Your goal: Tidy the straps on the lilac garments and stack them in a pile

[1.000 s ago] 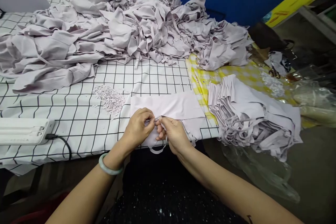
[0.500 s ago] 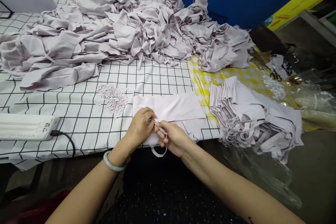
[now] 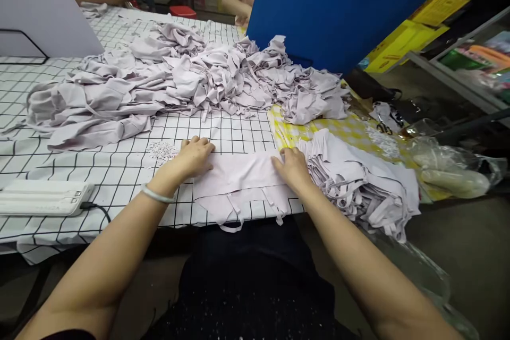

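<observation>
A pale pink-grey garment piece (image 3: 239, 174) with thin straps lies flat at the table's near edge, its straps hanging toward my lap. My left hand (image 3: 195, 156) rests at its upper left corner, fingers apart and thumb along the cloth's edge. At the upper right corner my right hand (image 3: 294, 167) lies with thumb and fingers spread on the cloth. Close to my right hand is a stack of similar strapped pieces (image 3: 362, 175). Beyond my left hand sits a small heap of fabric snippets (image 3: 161, 151).
A large pile of loose cloth pieces (image 3: 191, 74) spreads across the checked tablecloth (image 3: 131, 162). A white power bank (image 3: 43, 196) with a cable sits at left. Blue (image 3: 338, 10) and white panels (image 3: 43, 5) stand behind. Scissors (image 3: 384, 128) and plastic bags (image 3: 454, 167) lie right. Other people's arms (image 3: 237, 2) show behind.
My hands have moved apart from the middle of the piece to its two upper corners, letting go of the small strap end. The view has tilted up, showing people behind.
</observation>
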Demonstrator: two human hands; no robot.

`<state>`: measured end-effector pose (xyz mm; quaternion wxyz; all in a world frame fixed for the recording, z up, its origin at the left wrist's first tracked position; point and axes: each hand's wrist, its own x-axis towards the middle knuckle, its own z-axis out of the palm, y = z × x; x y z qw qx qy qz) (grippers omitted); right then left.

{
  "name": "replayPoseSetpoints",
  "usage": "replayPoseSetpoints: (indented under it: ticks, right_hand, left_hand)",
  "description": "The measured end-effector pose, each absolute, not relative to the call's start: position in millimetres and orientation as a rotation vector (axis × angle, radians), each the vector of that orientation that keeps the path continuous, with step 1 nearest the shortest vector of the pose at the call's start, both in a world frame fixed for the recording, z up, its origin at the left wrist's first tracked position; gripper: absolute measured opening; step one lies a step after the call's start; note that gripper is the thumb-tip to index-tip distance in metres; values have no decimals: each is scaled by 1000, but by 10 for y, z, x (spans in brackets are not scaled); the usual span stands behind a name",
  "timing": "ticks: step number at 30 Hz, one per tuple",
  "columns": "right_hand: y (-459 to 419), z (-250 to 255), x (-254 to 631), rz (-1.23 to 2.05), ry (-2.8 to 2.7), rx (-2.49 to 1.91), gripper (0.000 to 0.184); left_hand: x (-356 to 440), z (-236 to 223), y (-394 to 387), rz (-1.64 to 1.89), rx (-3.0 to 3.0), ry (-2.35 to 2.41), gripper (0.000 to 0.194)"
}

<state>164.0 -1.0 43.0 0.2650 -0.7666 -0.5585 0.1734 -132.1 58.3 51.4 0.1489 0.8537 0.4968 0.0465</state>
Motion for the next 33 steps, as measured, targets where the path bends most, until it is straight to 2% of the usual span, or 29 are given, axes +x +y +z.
replayPoseSetpoints:
  ticks: [5,8,9,12,14,16,19,24,28,33]
  right_hand:
    - [339,381,1619,582,-1503,-2037,22]
    - [20,536,1603,638,-1420,-1822,19]
    - [-123,609,1601,705,-1359,-1699,20]
    - [-551,870,1617,930,-1169,-1362,23]
    - [-817,1071,1682,953,-1103,-1305,23]
    - [-1079,1282,1824,829,-1065,-1316,22]
    - [-1467,1567,2199,464,-1015,-1354,20]
    - [-1963,1775,2972,25,-834,-1402,29]
    - [-2032,1641,3477,0,-731,-1425,35]
    - [-1524,1238,4175,95,-737,-1457,43]
  left_hand:
    - [-1185,615,855,-155,2380,1349,37]
    - [-1210,698,846,-230,2375,1300,19]
    - [-1228,717,820,-211,2405,1268,11]
    - [-1288,763,698,42,2446,1177,9]
    - [-1303,834,582,157,2304,1174,6]
    - [-1266,972,436,277,2127,1106,8]
    - [-1049,1251,207,362,1872,861,12]
    - [-177,1501,-24,582,1423,504,28]
    - [656,1479,10,573,1190,422,34]
    - [1433,1329,498,587,1281,596,34]
